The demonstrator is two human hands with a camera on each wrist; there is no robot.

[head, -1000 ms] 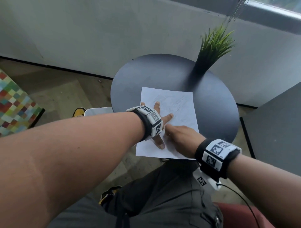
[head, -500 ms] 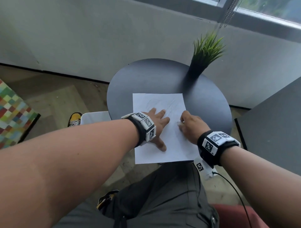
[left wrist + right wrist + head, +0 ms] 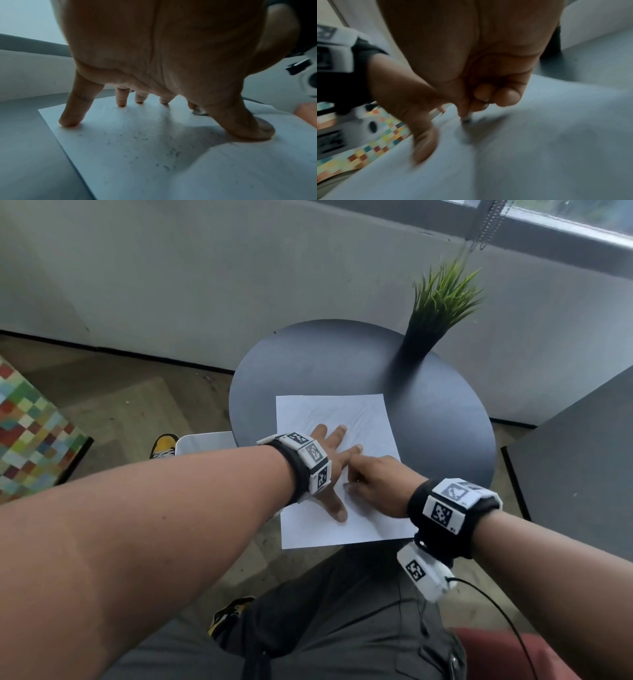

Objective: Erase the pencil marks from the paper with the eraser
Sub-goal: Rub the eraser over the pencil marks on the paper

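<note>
A white paper (image 3: 329, 414) lies on the round dark table (image 3: 445, 422), with faint pencil marks (image 3: 359, 419) on its far half. My left hand (image 3: 337, 463) rests on the sheet with fingers spread, pressing it down by the fingertips (image 3: 70, 120) and thumb. My right hand (image 3: 363, 482) is just right of the left thumb, fingers curled. It pinches a small eraser (image 3: 467, 117) whose tip touches the paper. The eraser (image 3: 199, 111) also shows behind the left thumb. Dark eraser crumbs (image 3: 171, 151) lie under the left palm.
A potted grass plant (image 3: 438, 302) stands at the table's far right. Another dark tabletop (image 3: 582, 457) is close on the right. A white seat (image 3: 205, 441), a yellow shoe (image 3: 164, 445) and a chequered cushion (image 3: 30, 433) are on the left. My legs sit below the paper.
My right hand with the eraser swung out to the paper's right edge, then came back left, next to the left thumb. The left hand stayed pressed on the sheet.
</note>
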